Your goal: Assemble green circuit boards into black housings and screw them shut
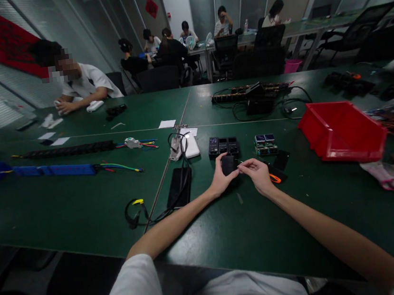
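My left hand (221, 177) is closed around a small black box (228, 164), with its fingers behind it and the thumb along its lower edge. Pinched in my right hand (256, 172), at the box's right side, is a small thin piece whose kind I cannot make out. Just beyond the box sits a black block with several square bays (223, 145). To its right stand small green-and-silver electronic modules (265, 144). Beside my right hand lie an orange loop-shaped handle (275, 178) and a flat black piece (282, 160).
A red plastic bin (342, 132) stands to the right. Left of my hands are a black flat device (179, 188) with cables over it and a white power bank (191, 146). Blue wired strips (56, 170) lie further left. A person (81, 82) sits across the green table (207, 232).
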The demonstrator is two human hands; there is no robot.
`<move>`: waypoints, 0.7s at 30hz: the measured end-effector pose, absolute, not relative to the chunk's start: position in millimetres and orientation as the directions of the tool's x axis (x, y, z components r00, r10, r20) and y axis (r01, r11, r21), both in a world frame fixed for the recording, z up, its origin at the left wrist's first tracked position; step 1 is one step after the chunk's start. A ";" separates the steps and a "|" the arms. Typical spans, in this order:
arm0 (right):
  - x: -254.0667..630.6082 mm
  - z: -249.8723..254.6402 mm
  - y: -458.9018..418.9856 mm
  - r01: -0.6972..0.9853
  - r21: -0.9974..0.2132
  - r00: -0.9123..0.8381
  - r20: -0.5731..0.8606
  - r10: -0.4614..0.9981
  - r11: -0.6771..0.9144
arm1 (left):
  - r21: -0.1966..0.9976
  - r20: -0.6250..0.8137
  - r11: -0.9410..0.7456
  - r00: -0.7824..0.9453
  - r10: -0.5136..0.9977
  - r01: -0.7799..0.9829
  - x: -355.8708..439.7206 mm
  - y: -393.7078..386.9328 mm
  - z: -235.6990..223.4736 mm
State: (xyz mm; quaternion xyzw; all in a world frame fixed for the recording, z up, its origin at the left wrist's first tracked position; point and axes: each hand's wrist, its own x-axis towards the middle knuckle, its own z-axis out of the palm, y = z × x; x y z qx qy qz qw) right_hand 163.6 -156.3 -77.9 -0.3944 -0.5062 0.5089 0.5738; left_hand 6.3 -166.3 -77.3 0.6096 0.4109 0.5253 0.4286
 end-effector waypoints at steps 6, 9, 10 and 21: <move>162.4 -81.9 -156.6 -0.173 -0.965 -0.017 0.204 0.979 0.198 | 0.953 0.293 -0.300 0.154 0.944 0.029 7.7 -166.8 -77.0; 162.6 -81.2 -157.2 -0.169 -0.965 -0.035 0.211 0.977 0.203 | 0.950 0.299 -0.308 0.131 0.945 0.049 7.9 -166.9 -77.8; 162.6 -80.8 -157.6 -0.166 -0.965 -0.042 0.213 0.976 0.203 | 0.950 0.298 -0.307 0.124 0.946 0.059 8.0 -167.0 -78.0; 162.6 -84.9 -156.6 -0.151 -0.966 -0.037 0.217 0.975 0.209 | 0.935 0.328 -0.340 0.113 0.938 0.103 9.0 -168.8 -76.8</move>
